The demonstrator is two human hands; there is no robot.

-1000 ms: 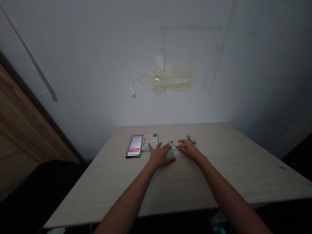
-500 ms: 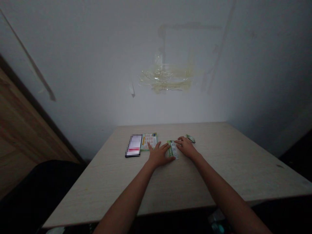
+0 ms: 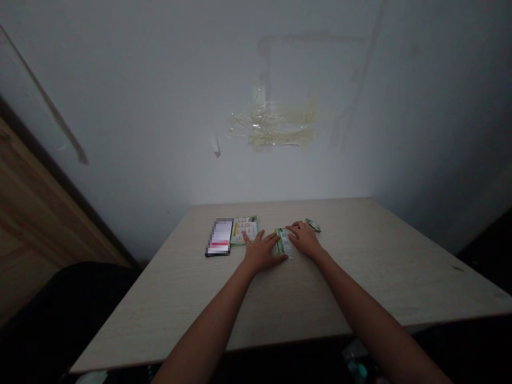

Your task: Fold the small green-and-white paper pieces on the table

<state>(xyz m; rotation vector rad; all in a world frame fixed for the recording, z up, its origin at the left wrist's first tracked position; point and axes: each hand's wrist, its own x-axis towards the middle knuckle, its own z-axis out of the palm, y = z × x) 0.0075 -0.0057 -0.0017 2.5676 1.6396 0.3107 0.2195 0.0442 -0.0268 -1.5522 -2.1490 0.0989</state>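
A small green-and-white printed paper point(image 3: 284, 245) lies flat on the table between my hands. My left hand point(image 3: 262, 253) is spread out, with fingertips and thumb resting on the paper's left and lower edges. Across from it, my right hand point(image 3: 304, 238) rests with its fingers stretched over the paper's upper right edge. A larger printed sheet point(image 3: 244, 230), green-edged with rows of coloured print, lies just beyond my left fingers. Close behind the right hand is a small green-and-dark packet-like item point(image 3: 313, 225), partly covered by that hand.
A phone point(image 3: 219, 237) with a lit, blurred screen lies left of the larger sheet. The pale wooden table point(image 3: 180, 298) meets a wall point(image 3: 160, 133) with clear tape point(image 3: 276, 128) stuck on it. A dark shape point(image 3: 80, 304) and a wooden panel point(image 3: 36, 213) stand at the left.
The view has shifted very slightly. Both hands stay on the small paper in nearly the same pose, the right fingers a little further over its edge.
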